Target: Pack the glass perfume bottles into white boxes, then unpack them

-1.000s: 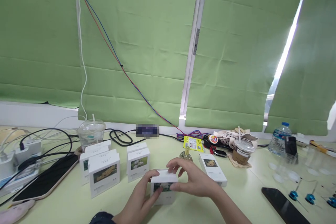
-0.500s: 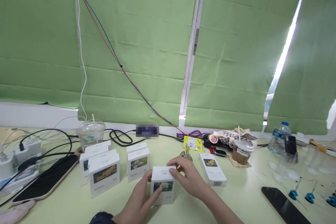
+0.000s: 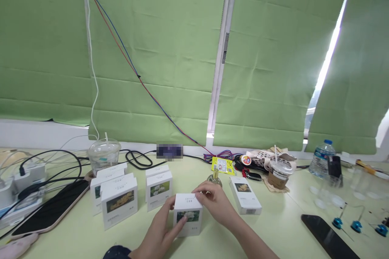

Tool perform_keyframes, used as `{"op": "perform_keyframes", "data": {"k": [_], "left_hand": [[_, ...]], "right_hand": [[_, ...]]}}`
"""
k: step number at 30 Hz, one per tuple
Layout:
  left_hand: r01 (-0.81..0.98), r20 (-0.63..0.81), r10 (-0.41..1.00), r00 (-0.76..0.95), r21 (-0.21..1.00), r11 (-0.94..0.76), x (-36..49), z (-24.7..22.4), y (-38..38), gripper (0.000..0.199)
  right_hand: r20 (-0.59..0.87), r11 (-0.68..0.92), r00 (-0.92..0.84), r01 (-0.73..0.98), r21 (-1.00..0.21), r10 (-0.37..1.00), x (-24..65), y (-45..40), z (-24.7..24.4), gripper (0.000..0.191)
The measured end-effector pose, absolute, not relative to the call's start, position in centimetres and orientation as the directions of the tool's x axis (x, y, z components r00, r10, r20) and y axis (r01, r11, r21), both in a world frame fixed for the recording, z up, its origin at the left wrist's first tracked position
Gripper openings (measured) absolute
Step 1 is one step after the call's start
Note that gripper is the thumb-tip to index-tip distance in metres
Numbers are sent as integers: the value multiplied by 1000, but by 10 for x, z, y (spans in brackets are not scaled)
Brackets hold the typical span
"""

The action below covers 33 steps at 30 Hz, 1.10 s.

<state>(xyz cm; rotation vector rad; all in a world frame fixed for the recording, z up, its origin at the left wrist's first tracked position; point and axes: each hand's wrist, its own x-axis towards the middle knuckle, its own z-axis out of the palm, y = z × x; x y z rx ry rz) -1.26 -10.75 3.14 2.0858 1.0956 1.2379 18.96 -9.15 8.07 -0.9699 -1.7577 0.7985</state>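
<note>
A small white box (image 3: 190, 226) with a white-flower picture stands upright on the table in front of me. My left hand (image 3: 162, 226) grips its left side, the thumb across the picture. At its top right corner, my right hand (image 3: 215, 202) holds the edge with bent fingers pressed together. More white boxes stand to the left: one with a yellow-flower picture (image 3: 119, 206) and one with a white-flower picture (image 3: 159, 191), each with others behind. A flat white box (image 3: 245, 195) lies right of my right hand. Just behind that hand is a glass item with a gold top (image 3: 215, 176), partly hidden.
A clear cup (image 3: 104, 156), cables and a phone (image 3: 51, 208) are at the left. Farther right are an iced drink cup (image 3: 279, 174), a water bottle (image 3: 322, 160), another phone (image 3: 328, 236) and small blue-based metal parts (image 3: 356, 226). Green blinds hang behind.
The whole view has shifted very slightly. Both hands keep their hold on the box, with no clear movement.
</note>
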Motion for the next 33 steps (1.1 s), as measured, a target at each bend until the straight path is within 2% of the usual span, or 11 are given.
{"op": "perform_keyframes", "data": {"k": [6,11,18,25,33], "left_hand": [[426,566,789,239,669,-609,-13,31,-107,27],[547,629,765,134,597,-587,-16,18,-101,40],[550,676,727,121,564,-615,-19,5,-95,54],[542,660,724,200,541,-643,-18,11,-97,45],[534,618,753,227,567,-627,-20,11,-96,40]], "right_hand": [[390,440,-249,191,-877,886,190,-88,77,20],[348,388,-239,147,-910,907,189,-89,79,21],[294,326,-243,101,-940,924,189,-89,78,21],[268,282,-213,36,-959,939,187,-89,76,22],[263,269,-148,22,-963,954,183,-91,75,11]]}}
